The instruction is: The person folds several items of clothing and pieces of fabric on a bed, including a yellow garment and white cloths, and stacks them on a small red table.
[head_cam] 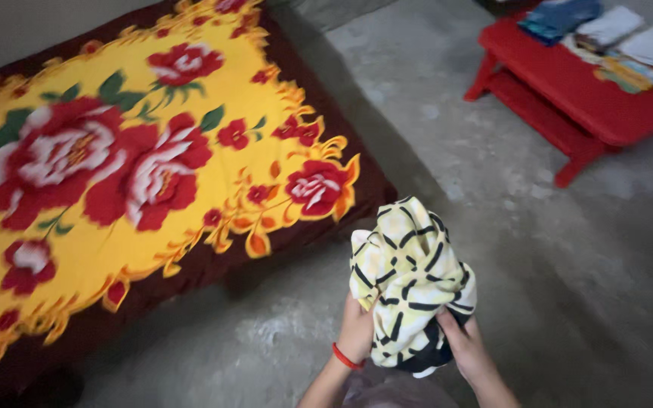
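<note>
A bunched-up cloth (410, 276), pale yellow and white with black stripes, is held up in front of me over the concrete floor. My left hand (357, 332) grips its lower left side; a red band circles that wrist. Its lower right side, where a darker part of the fabric hangs, is gripped by my right hand (468, 349). Both hands are closed on the cloth, and it hides most of the fingers.
A bed (198, 261) covered by a yellow blanket with big red flowers and a dark red border fills the left. A low red table (583, 98) at the top right carries stacks of folded cloth (621, 34). Grey concrete floor (568, 264) lies between.
</note>
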